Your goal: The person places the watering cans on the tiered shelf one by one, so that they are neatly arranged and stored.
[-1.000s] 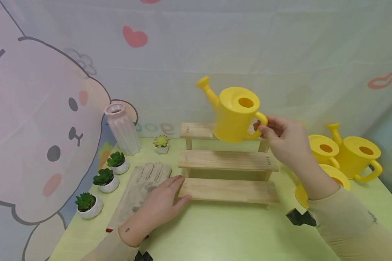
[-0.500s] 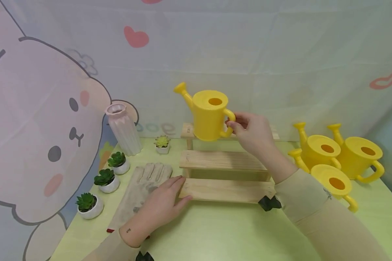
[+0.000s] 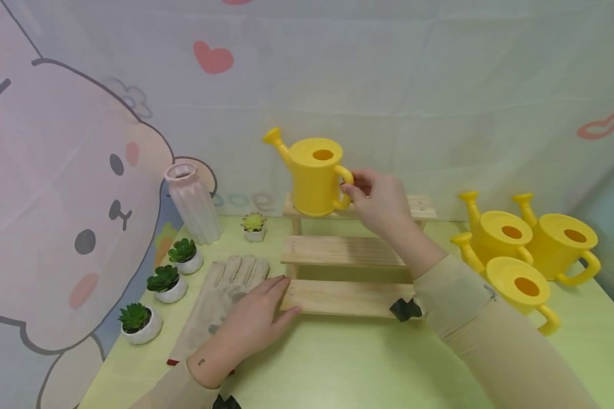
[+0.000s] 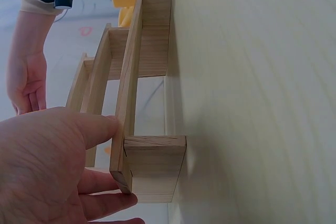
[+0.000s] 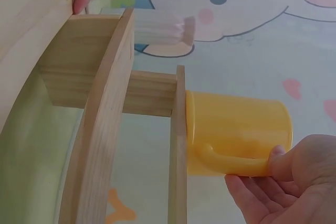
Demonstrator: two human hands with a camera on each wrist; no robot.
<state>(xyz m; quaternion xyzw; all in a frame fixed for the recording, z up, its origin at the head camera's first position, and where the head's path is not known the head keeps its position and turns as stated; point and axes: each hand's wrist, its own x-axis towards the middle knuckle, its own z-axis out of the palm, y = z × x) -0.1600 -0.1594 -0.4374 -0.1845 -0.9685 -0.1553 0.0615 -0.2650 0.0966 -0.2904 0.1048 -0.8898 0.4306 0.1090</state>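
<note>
My right hand (image 3: 381,201) pinches the handle of a yellow watering can (image 3: 315,179) between thumb and fingers. The can stands upright over the left part of a three-step wooden shelf's (image 3: 350,250) top board, spout to the left; in the right wrist view the base of the can (image 5: 239,132) meets that board (image 5: 179,145). At the lowest board's left end is my left hand (image 3: 248,318). In the left wrist view, the left hand's thumb (image 4: 97,129) lies against that board's face and its fingers wrap round the end, holding it.
Several more yellow watering cans (image 3: 518,284) stand at the right, close together. On the left are a pair of work gloves (image 3: 220,295), a pink ribbed vase (image 3: 193,204), small potted succulents (image 3: 166,283) and a yellow-green one (image 3: 254,226). A printed cloth (image 3: 363,74) hangs behind.
My right hand has carried the watering can left and slightly down, from above the shelf's right half to its top board's left part. My left hand has stayed in place.
</note>
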